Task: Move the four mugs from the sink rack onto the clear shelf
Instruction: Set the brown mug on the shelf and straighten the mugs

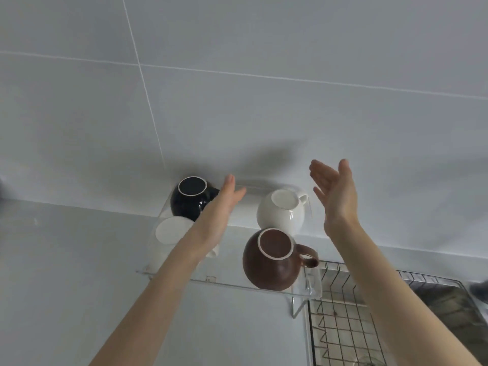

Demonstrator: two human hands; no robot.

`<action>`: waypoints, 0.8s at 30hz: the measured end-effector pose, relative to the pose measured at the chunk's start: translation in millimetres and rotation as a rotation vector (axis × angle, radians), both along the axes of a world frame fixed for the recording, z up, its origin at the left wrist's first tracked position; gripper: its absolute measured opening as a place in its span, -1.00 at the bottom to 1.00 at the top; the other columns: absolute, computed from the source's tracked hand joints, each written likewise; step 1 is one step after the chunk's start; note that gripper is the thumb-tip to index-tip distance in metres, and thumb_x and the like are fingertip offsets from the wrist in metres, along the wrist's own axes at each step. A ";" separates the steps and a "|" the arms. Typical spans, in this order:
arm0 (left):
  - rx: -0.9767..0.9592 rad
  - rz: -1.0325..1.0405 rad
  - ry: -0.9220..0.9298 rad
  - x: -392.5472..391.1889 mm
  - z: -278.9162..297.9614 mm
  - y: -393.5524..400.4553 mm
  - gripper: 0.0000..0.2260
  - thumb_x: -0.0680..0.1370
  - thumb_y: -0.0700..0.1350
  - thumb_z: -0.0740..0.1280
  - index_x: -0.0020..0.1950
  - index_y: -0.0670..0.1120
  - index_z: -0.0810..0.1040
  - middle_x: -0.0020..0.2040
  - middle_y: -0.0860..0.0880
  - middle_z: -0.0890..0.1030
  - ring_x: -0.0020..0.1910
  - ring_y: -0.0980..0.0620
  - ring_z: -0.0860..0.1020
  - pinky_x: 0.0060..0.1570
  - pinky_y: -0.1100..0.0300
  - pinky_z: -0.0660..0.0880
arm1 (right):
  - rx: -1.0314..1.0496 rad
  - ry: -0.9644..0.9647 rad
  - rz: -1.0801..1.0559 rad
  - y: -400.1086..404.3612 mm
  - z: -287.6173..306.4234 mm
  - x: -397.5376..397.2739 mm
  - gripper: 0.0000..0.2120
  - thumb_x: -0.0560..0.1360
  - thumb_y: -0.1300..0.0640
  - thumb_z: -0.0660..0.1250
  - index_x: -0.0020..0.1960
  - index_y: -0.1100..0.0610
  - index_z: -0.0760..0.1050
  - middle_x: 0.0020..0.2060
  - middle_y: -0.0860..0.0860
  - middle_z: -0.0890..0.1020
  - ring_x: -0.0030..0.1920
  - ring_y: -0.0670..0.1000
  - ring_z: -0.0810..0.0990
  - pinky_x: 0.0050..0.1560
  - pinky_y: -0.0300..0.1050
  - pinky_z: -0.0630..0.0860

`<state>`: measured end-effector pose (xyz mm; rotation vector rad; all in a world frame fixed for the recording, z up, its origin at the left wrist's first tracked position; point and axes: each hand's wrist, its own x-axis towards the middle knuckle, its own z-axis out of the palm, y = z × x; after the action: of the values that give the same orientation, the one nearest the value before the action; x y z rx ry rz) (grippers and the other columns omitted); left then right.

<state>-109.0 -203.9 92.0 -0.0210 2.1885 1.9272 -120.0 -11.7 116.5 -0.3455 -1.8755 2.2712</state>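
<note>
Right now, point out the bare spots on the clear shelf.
Bare: the shelf's middle strip, between black mug and white mug, running forward left of brown mug. Crowded: the left end, with the black mug and a pale mug partly hidden by the left hand; the right end holds the white and brown mugs.

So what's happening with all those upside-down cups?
A person is putting mugs on a clear shelf by the wall. Four sit there upside down: a black mug, a white mug, a brown mug and a pale mug partly behind the left arm. The left hand and right hand are open, holding nothing. The visible part of the wire rack has no mugs.
</note>
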 end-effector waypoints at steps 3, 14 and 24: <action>0.008 -0.154 -0.142 -11.2 -10.4 19.2 -0.52 0.50 0.28 -0.15 -0.03 0.08 0.47 0.02 0.03 0.45 0.10 0.08 0.40 0.23 0.17 0.26 | 0.014 -0.121 -0.018 28.9 -31.7 -9.5 -0.43 0.57 -0.12 -0.15 0.27 0.18 0.43 0.31 0.07 0.49 0.25 -0.04 0.45 0.42 -0.07 0.21; -0.041 -0.173 -0.217 -18.7 -41.5 38.8 -0.38 0.48 0.32 -0.19 0.17 0.07 0.52 0.26 0.12 0.51 0.30 0.19 0.35 0.44 0.14 0.06 | 0.092 -0.173 0.218 36.1 -74.0 -21.2 -0.39 0.55 -0.18 -0.23 0.38 0.11 0.30 0.44 -0.02 0.30 0.45 -0.08 0.19 0.48 -0.09 -0.05; -0.063 -0.140 -0.246 -23.7 -42.0 38.8 -0.15 0.30 0.47 -0.15 0.39 -0.02 0.29 0.48 0.08 0.23 0.46 0.04 0.16 0.49 -0.03 -0.03 | 0.158 -0.181 0.243 30.0 -70.4 -3.2 -0.42 0.55 -0.17 -0.27 0.41 0.02 0.23 0.49 -0.06 0.14 0.49 -0.08 0.03 0.41 -0.13 -0.13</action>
<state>-132.6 -165.1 50.0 -0.1064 2.0304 1.6833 -123.2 18.3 46.1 -0.3249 -2.2852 2.2850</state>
